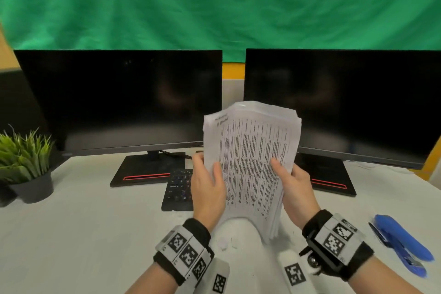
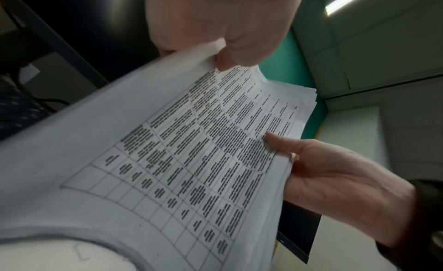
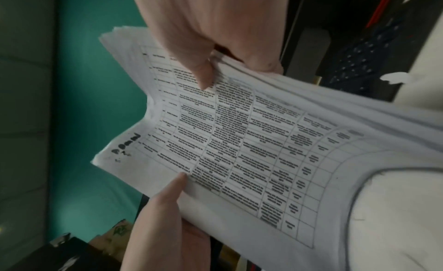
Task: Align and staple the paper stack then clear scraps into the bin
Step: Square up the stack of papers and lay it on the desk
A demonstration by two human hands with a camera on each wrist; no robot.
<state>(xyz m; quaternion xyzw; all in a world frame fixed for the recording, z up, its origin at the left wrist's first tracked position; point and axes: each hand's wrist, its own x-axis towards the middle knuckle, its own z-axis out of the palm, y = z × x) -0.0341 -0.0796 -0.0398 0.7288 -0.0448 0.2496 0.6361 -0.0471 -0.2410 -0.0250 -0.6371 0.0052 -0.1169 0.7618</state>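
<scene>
A thick stack of printed paper (image 1: 250,162) stands on end on the white desk, bowed, with its sheets fanned unevenly at the top. My left hand (image 1: 207,184) grips its left edge, thumb on the front sheet. My right hand (image 1: 293,186) grips the right edge, thumb likewise on the front. The left wrist view shows the stack (image 2: 191,161) pinched by the left hand (image 2: 223,38); the right wrist view shows the stack (image 3: 239,152) held by the right hand (image 3: 210,47). A blue stapler (image 1: 401,243) lies on the desk at the right. Small white paper scraps (image 1: 224,243) lie below the stack.
Two dark monitors (image 1: 119,100) (image 1: 346,102) stand at the back on black bases. A black keyboard (image 1: 177,190) lies behind the left hand. A potted green plant (image 1: 26,164) sits at the left. A green cloth (image 1: 214,2) hangs behind. No bin shows.
</scene>
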